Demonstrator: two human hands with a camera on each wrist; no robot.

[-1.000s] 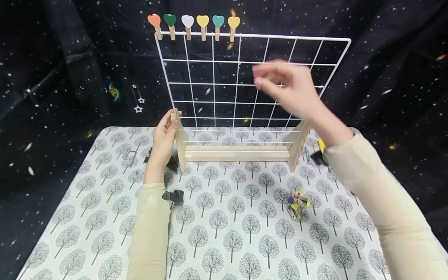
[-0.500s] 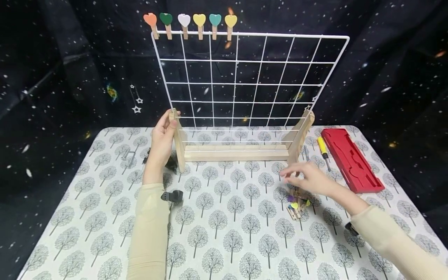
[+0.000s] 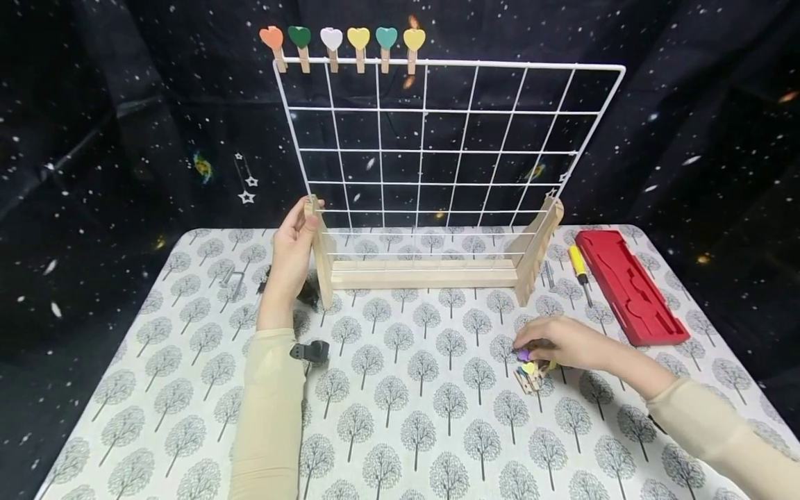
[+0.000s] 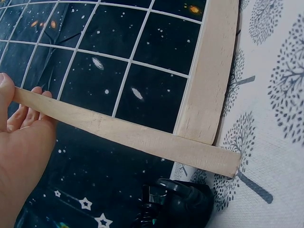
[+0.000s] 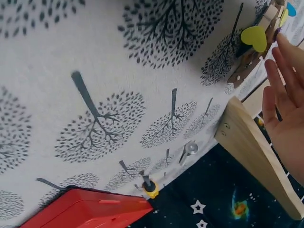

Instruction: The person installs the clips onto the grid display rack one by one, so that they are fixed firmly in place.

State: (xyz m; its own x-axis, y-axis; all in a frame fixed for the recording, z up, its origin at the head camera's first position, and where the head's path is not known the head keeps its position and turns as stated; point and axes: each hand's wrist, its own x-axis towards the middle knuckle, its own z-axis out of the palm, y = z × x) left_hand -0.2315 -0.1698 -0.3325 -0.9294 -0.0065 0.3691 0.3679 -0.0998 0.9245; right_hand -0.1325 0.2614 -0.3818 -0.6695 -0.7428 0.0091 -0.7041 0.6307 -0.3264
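Observation:
In the head view my left hand (image 3: 292,253) grips the left wooden upright (image 4: 128,135) of a stand that holds a white wire grid (image 3: 437,111); the left wrist view shows the thumb on one side and fingers on the other. Low on the right, my right hand (image 3: 565,342) reaches into a small pile of wooden heart clothespins (image 3: 530,378). Its thumb and fingertips pinch a purple heart clothespin (image 3: 522,355). A yellow-green heart clothespin (image 5: 254,39) lies beside the fingers. Part of the pile is hidden under the hand. Several heart clothespins (image 3: 360,48) sit clipped along the grid's top left.
A red tray (image 3: 631,288) lies at the table's right, with a yellow-handled screwdriver (image 3: 578,267) beside it. Small metal pieces (image 3: 548,272) lie near the stand's right foot. Behind the left forearm are a bent metal piece (image 3: 234,283) and a black object (image 4: 183,202).
My right hand has come down from in front of the grid to the clothespin pile, and its fingers have closed at the purple heart. My left hand has stayed on the upright.

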